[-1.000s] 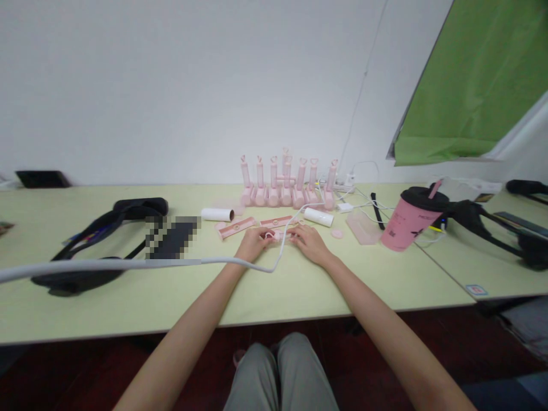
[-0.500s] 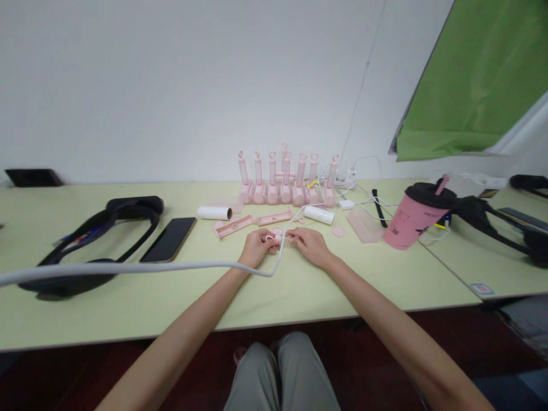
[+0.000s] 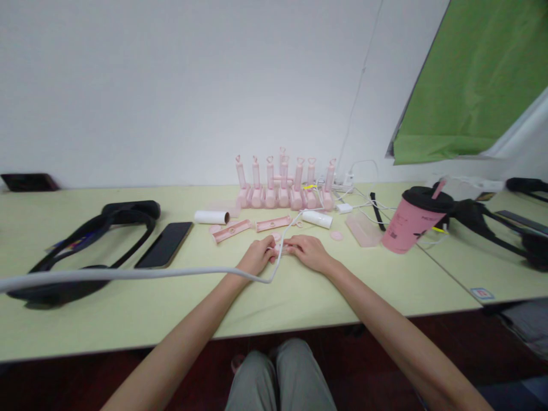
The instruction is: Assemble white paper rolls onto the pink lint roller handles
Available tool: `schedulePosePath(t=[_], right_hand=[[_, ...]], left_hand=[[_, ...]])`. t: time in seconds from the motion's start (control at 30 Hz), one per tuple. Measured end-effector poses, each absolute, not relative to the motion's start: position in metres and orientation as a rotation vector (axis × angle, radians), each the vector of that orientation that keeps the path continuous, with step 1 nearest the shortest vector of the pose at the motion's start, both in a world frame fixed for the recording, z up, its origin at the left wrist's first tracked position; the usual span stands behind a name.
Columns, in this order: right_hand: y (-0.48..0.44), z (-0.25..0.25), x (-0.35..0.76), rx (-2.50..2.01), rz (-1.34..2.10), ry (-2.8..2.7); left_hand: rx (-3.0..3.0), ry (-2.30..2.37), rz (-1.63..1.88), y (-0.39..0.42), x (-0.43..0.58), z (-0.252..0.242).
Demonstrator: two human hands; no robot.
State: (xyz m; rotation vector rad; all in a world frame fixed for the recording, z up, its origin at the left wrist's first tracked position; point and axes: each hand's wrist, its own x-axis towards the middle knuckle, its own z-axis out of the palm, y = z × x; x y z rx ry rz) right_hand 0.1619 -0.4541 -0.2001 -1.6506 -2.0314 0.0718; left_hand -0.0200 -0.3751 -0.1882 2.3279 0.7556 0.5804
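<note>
Between my hands, low over the table, is a small pink plastic part (image 3: 281,249), mostly covered by fingers and a white cable. My left hand (image 3: 258,255) closes its fingers on the part's left end. On its other end the fingers of my right hand (image 3: 310,252) are pinched. Just beyond them lie two pink trough-shaped half shells (image 3: 232,230) and a thin pink disc (image 3: 276,236). A white roll (image 3: 317,219) rests behind my right hand, and another white tube (image 3: 212,217) lies further left. Another pink disc (image 3: 336,235) is to the right.
Several pink dispensers (image 3: 283,197) stand in a row by the wall. A white cable (image 3: 128,275) crosses in front of my left forearm. Left are a phone (image 3: 166,245) and a black headset (image 3: 109,214); right, a pink cup (image 3: 413,222) and a translucent pink box (image 3: 362,229).
The pink part between my hands has turned, and my fingers have come closer together around it. The whole view has shifted slightly; the other things lie as before.
</note>
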Motion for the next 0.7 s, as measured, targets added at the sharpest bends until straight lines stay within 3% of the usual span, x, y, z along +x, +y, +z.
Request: schedulePosePath(t=[0.5, 0.7], right_hand=[[-0.448, -0.202, 0.158, -1.673, -0.016, -2.029], [-0.441, -0.205, 0.154, -1.464, -0.02, -2.048]], left_hand=[[2.451, 0.707, 0.487, -0.365, -0.019, -0.189], [2.901, 0.741, 0.59, -0.365, -0.024, -0.179]])
